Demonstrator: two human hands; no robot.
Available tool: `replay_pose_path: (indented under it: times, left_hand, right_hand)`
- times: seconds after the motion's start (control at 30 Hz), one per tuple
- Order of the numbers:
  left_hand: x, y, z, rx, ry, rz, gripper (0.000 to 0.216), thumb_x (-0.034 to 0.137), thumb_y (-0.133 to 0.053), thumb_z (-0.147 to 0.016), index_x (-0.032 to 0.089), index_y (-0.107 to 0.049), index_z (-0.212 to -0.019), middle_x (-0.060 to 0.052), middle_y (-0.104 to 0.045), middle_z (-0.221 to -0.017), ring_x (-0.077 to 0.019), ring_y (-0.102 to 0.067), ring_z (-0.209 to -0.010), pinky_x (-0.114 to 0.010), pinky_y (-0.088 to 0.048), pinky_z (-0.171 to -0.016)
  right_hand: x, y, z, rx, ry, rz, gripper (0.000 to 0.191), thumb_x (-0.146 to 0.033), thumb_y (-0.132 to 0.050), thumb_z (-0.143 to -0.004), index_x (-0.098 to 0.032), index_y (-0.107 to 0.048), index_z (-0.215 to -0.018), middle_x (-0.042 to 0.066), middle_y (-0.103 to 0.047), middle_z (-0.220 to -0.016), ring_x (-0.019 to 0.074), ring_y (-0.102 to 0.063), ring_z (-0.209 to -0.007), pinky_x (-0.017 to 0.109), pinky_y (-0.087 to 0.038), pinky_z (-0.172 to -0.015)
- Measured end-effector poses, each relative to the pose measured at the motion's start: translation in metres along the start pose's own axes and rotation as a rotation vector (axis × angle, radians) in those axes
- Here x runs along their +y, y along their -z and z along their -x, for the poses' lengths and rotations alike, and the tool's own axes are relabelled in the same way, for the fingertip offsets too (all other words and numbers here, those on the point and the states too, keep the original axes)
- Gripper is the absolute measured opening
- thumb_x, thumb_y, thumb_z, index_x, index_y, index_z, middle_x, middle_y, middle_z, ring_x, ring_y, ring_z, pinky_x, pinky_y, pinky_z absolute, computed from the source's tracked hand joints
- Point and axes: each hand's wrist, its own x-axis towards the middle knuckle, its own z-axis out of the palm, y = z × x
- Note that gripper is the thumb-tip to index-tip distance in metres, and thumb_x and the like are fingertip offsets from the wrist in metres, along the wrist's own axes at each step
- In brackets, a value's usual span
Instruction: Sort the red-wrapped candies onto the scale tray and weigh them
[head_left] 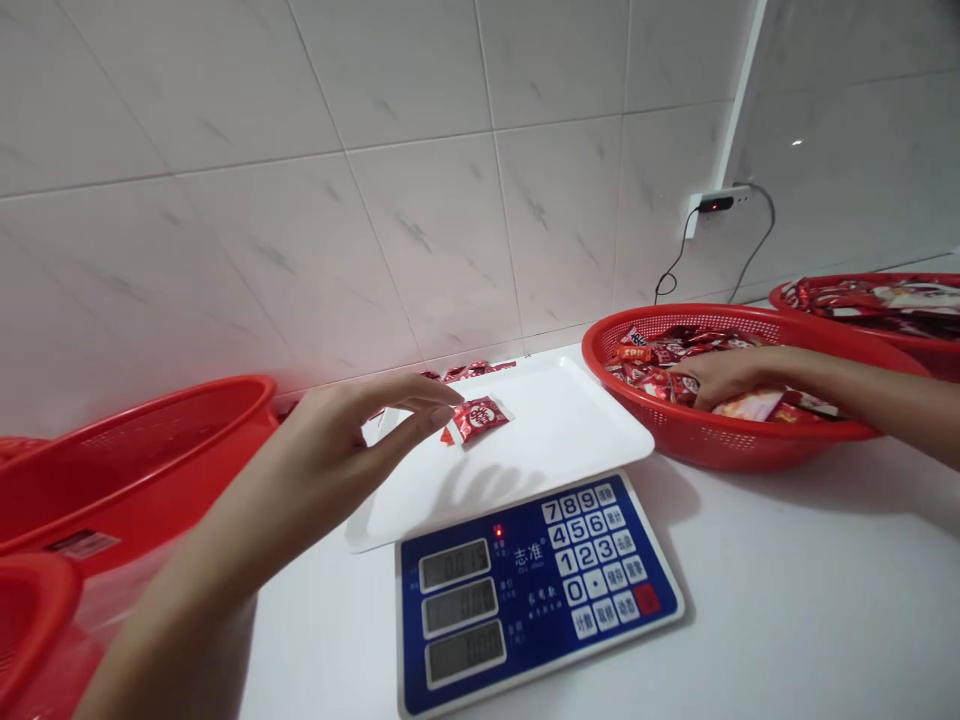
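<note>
Presently, I find a red foil packet (pixel 482 419) on the white plastic tray (pixel 559 430), left hand (pixel 451 406) half-parted, right hand (pixel 721 378), hold indeterminate, among many remaining.

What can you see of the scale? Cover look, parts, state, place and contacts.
The scale sits on the white table, turned slightly. Its blue, plastic-looking panel has three grey displays on the left, with faint digits, and white keys plus a red one on the right. A red light glows, so it seems switched on. Behind the panel, a white tray bears a red packet; the left hand is over the tray, contact unclear.
</note>
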Motion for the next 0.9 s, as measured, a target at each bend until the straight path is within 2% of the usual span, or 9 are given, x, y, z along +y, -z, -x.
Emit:
replay_pose_path:
  times: [0.03, 0.1, 0.27, 0.37, 0.5, 0.6, 0.67, 0.77, 0.9]
  left_hand:
    - [-0.001, 0.000, 0.000, -0.002, 0.000, -0.003, 0.034, 0.060, -0.059, -0.085, 0.034, -0.081, -0.089, -0.002, -0.081, -0.097, -0.0268, -0.074, -0.089, -0.030, -0.056, -0.065]
    - [-0.002, 0.001, 0.000, 0.008, 0.007, -0.010, 0.034, 0.061, -0.060, -0.085, 0.034, -0.081, -0.089, -0.002, -0.081, -0.097, -0.0269, -0.074, -0.090, -0.031, -0.057, -0.066]
    - [-0.006, -0.001, -0.004, 0.011, 0.029, 0.015, 0.037, 0.064, -0.061, -0.082, 0.034, -0.081, -0.088, -0.004, -0.081, -0.093, -0.0285, -0.074, -0.089, -0.034, -0.058, -0.069]
    - [-0.013, -0.007, -0.008, -0.012, 0.035, 0.045, 0.040, 0.065, -0.060, -0.084, 0.032, -0.080, -0.093, -0.005, -0.080, -0.098, -0.0291, -0.073, -0.094, -0.038, -0.060, -0.078]
    - [-0.023, -0.017, -0.013, -0.053, 0.086, 0.101, 0.049, 0.067, -0.060, -0.084, 0.026, -0.077, -0.105, -0.010, -0.078, -0.111, -0.0309, -0.072, -0.103, -0.044, -0.060, -0.089]
    - [-0.025, -0.022, -0.014, -0.005, 0.131, 0.210, 0.056, 0.067, -0.063, -0.084, 0.022, -0.071, -0.117, -0.012, -0.077, -0.114, -0.0311, -0.072, -0.107, -0.046, -0.059, -0.094]
    - [-0.024, -0.028, -0.014, -0.011, 0.140, 0.272, 0.058, 0.065, -0.065, -0.083, 0.022, -0.069, -0.121, -0.013, -0.076, -0.118, -0.0321, -0.071, -0.111, -0.047, -0.059, -0.094]
    - [-0.022, -0.040, -0.013, -0.121, 0.151, 0.373, 0.058, 0.060, -0.069, -0.084, 0.022, -0.067, -0.127, -0.014, -0.072, -0.127, -0.0322, -0.068, -0.117, -0.046, -0.059, -0.095]
    - [-0.022, -0.056, -0.015, -0.219, 0.166, 0.585, 0.042, 0.052, -0.068, -0.089, 0.019, -0.072, -0.114, -0.014, -0.076, -0.118, -0.0288, -0.072, -0.107, -0.043, -0.059, -0.094]
  right_hand:
    - [0.000, 0.006, -0.002, -0.108, -0.033, 0.034, 0.023, -0.003, -0.078, -0.055, -0.020, -0.074, -0.070, 0.007, -0.072, -0.070, 0.0233, -0.069, -0.062, 0.033, -0.050, -0.057]
    - [-0.002, 0.019, -0.007, -0.167, -0.063, 0.057, 0.025, -0.007, -0.077, -0.061, -0.021, -0.073, -0.081, 0.005, -0.074, -0.077, 0.0253, -0.071, -0.072, 0.035, -0.053, -0.066]
    - [-0.018, 0.040, -0.017, 0.159, -0.074, -0.085, 0.019, -0.012, -0.072, -0.070, -0.019, -0.069, -0.088, 0.006, -0.072, -0.079, 0.0251, -0.068, -0.080, 0.037, -0.051, -0.076]
    - [-0.044, 0.037, -0.023, 0.120, -0.074, -0.218, 0.022, -0.010, -0.077, -0.066, -0.020, -0.065, -0.081, 0.003, -0.070, -0.077, 0.0222, -0.066, -0.076, 0.036, -0.052, -0.075]
    - [-0.093, 0.013, -0.033, -0.002, 0.108, -0.384, 0.020, -0.010, -0.079, -0.063, -0.019, -0.067, -0.076, 0.003, -0.068, -0.073, 0.0199, -0.063, -0.068, 0.033, -0.050, -0.064]
    - [-0.131, -0.017, -0.031, -0.338, 0.190, -0.552, 0.016, -0.014, -0.081, -0.063, -0.017, -0.067, -0.069, 0.004, -0.064, -0.062, 0.0147, -0.051, -0.052, 0.029, -0.040, -0.047]
    - [-0.151, -0.038, -0.024, -0.468, 0.239, -0.845, 0.022, -0.013, -0.085, -0.061, -0.018, -0.067, -0.072, 0.004, -0.068, -0.070, 0.0140, -0.053, -0.056, 0.028, -0.040, -0.046]
    - [-0.170, -0.064, -0.010, -0.470, 0.199, -1.263, 0.031, -0.012, -0.092, -0.053, -0.018, -0.064, -0.066, -0.001, -0.063, -0.064, 0.0131, -0.055, -0.059, 0.026, -0.044, -0.048]
    - [-0.174, -0.086, 0.005, -0.512, 0.090, -1.457, 0.029, -0.014, -0.093, -0.056, -0.017, -0.068, -0.071, -0.001, -0.066, -0.069, 0.0123, -0.057, -0.062, 0.025, -0.048, -0.054]
